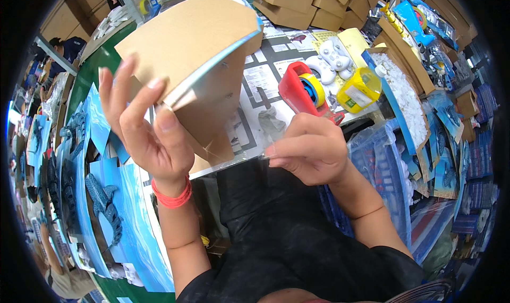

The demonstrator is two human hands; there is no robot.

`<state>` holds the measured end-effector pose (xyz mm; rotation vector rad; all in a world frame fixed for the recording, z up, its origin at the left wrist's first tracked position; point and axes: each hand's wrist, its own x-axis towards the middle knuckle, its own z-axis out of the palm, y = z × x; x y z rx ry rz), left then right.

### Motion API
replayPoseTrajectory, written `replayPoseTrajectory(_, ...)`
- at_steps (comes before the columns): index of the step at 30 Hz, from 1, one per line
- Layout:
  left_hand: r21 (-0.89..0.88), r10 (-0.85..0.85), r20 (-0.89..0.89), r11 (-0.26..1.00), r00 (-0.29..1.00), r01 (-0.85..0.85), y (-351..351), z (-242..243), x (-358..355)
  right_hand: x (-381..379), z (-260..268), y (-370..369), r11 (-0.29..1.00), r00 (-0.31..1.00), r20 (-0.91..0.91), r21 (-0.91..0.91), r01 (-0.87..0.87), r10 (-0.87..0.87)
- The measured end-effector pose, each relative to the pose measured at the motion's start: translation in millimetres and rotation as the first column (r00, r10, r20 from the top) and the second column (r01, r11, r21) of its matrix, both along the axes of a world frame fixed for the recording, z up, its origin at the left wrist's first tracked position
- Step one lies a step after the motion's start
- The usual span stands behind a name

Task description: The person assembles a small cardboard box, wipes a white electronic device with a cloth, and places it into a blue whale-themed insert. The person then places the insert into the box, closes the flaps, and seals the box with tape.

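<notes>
My left hand [147,127] grips the near edge of a folded cardboard panel [195,40] between thumb and fingers, a red band round the wrist. The panel is plain brown outside, with a blue edge, and stands tilted over the worktable. My right hand [308,149] pinches a small clear piece, seemingly adhesive tape, at its fingertips, to the right of the cardboard. Beyond this hand a red tape dispenser [293,87] holds a yellow roll. A crumpled greyish scrap [271,121] lies on the papers just past my right fingers.
White game controllers [334,60] and a bottle of yellow liquid [359,89] stand at the right. Beside them is a box of small white pieces [398,91]. Cardboard boxes [287,2] are piled behind. Shark figures [104,203] on blue cards lie left. Other people are at far left.
</notes>
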<state>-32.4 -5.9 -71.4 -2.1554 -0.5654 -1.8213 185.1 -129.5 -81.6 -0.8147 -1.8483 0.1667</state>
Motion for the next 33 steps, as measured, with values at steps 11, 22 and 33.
replayPoseTrajectory(11,-0.231,-0.320,-0.173,0.933,0.931,0.278,-19,20,0,2,4,20,0.987,0.988,-0.061,-0.073,-0.144,0.140)
replayPoseTrajectory(22,-0.213,-0.156,-0.488,0.975,0.859,0.056,-27,30,-14,3,17,35,0.979,0.978,0.048,-0.029,-0.200,0.201)
replayPoseTrajectory(33,-0.275,-0.205,-0.417,0.957,0.886,0.092,-32,26,-11,-4,34,36,0.986,0.971,0.178,0.020,-0.165,0.158)
